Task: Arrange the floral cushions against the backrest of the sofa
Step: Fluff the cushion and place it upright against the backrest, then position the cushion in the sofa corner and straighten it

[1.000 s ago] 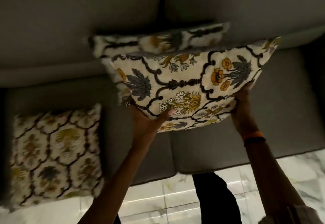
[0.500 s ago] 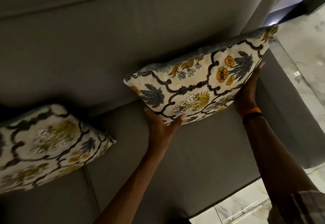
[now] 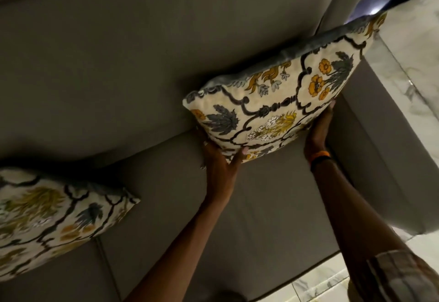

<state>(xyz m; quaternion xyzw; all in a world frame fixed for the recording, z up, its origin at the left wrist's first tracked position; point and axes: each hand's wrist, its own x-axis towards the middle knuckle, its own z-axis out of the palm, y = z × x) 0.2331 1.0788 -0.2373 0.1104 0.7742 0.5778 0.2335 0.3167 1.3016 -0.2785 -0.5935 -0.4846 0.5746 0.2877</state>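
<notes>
A cream floral cushion [image 3: 280,102] with dark leaves and orange flowers is held up at the right end of the grey sofa, its top edge touching the backrest [image 3: 118,64]. My left hand [image 3: 218,161] grips its lower left corner, thumb on the front. My right hand [image 3: 318,133] holds its lower right edge beside the armrest [image 3: 370,135]. A second floral cushion [image 3: 52,218] lies tilted against the backrest at the lower left, partly cut off by the frame edge.
The grey seat cushion [image 3: 261,218] stretches below the held cushion, with a seam to the left. White marble floor [image 3: 413,47] shows beyond the armrest and at the bottom right. A rolled plaid sleeve covers my right upper arm.
The held cushion has travelled right along the sofa from the middle to the armrest end and come close to the backrest. The view swung right, leaving the other cushions at the left.
</notes>
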